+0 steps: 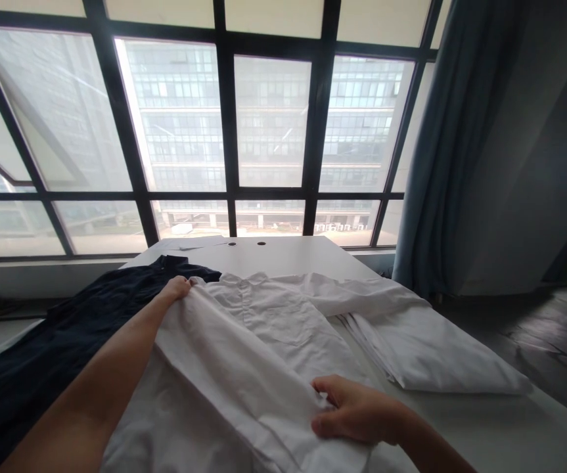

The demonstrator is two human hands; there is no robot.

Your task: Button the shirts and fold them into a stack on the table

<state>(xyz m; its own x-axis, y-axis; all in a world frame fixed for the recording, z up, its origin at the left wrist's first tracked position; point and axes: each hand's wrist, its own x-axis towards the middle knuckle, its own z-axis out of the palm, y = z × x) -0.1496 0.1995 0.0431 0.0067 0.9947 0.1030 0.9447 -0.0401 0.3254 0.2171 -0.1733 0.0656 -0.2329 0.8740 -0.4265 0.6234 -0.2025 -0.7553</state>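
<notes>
Two hands: apart from each other, both clamped on the same garment; the left hand (177, 288) has bunched cloth near the shoulder, the right hand (349, 408) has thumb and fingers around cloth lower down, closer to the wearer.
White shirt (276, 315): spread under and between the hands, collar just right of the left one. My guess is the two-point grip keeps that long diagonal strip straight; sleeve or folded side, can't tell.
Dark garment (110, 299): left of the left hand, partly behind that forearm, probably parked there to leave working room.
Folded white cloth (451, 355): right of the right hand and a bit beyond, stacked in layers, tbh looks set aside for neatness.
Table (295, 249): runs beyond both hands, holds all the clothes flat; no box or basket that I can spot.
</notes>
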